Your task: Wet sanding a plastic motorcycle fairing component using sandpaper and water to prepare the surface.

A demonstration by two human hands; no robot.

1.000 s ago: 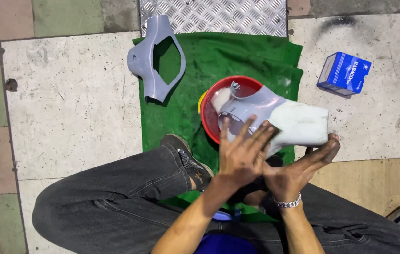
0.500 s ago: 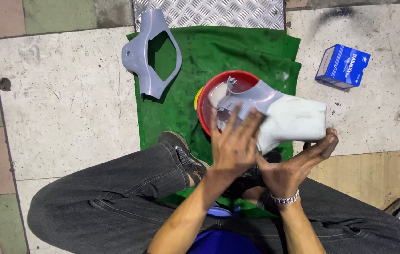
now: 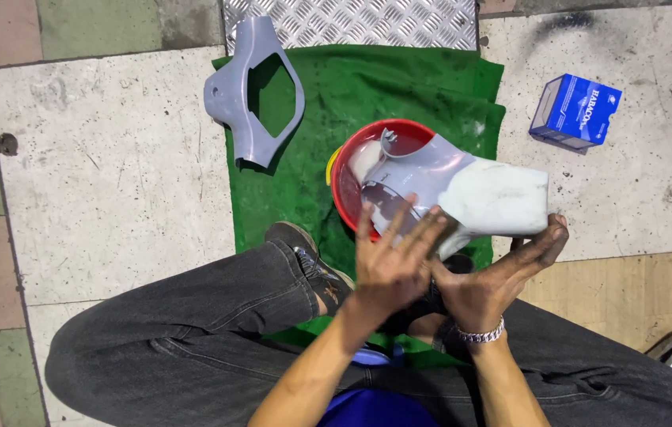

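The left hand lies flat, fingers spread, on a grey panel that the right hand cups from below. The panel sits over a red basin on a green mat. A second grey panel and a blue box lie apart.

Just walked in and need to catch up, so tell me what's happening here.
A person sits on the ground with a grey plastic panel held over a red basin. The right hand supports the panel from underneath, while the left hand lies flat with spread fingers on its surface. The panel looks partly coated in white foam or soap. A second grey panel lies on the green mat, and a blue box sits to the right.
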